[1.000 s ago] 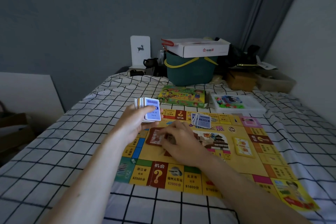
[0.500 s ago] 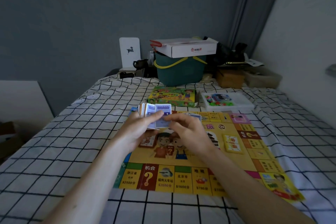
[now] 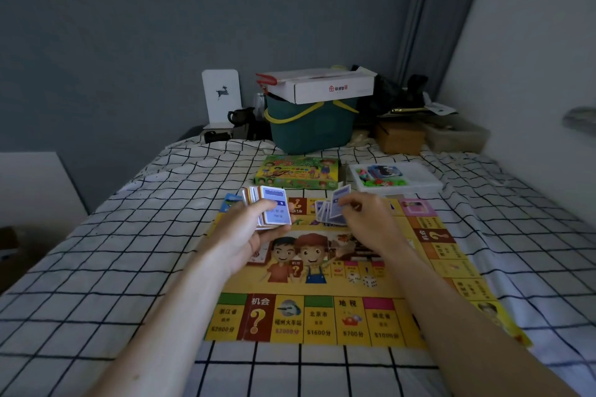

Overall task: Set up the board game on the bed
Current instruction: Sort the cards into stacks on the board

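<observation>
The left hand (image 3: pixel 248 232) grips one thick stack of cards (image 3: pixel 269 210) over the board (image 3: pixel 325 319) on the bed (image 3: pixel 96 251). Board squares read "机会", "北京市", "$1600分". The right hand (image 3: pixel 367 219) pinches one card (image 3: pixel 338 203) above a small pile (image 3: pixel 324 214) near the board's far edge.

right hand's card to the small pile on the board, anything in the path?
Nothing visible. The right hand pinches a purple card just above the fanned card pile on the game board; the left hand holds its deck off to the side.

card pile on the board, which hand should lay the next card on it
Right. The right hand already pinches a single card right above the pile, while the left hand grips the deck.
</observation>
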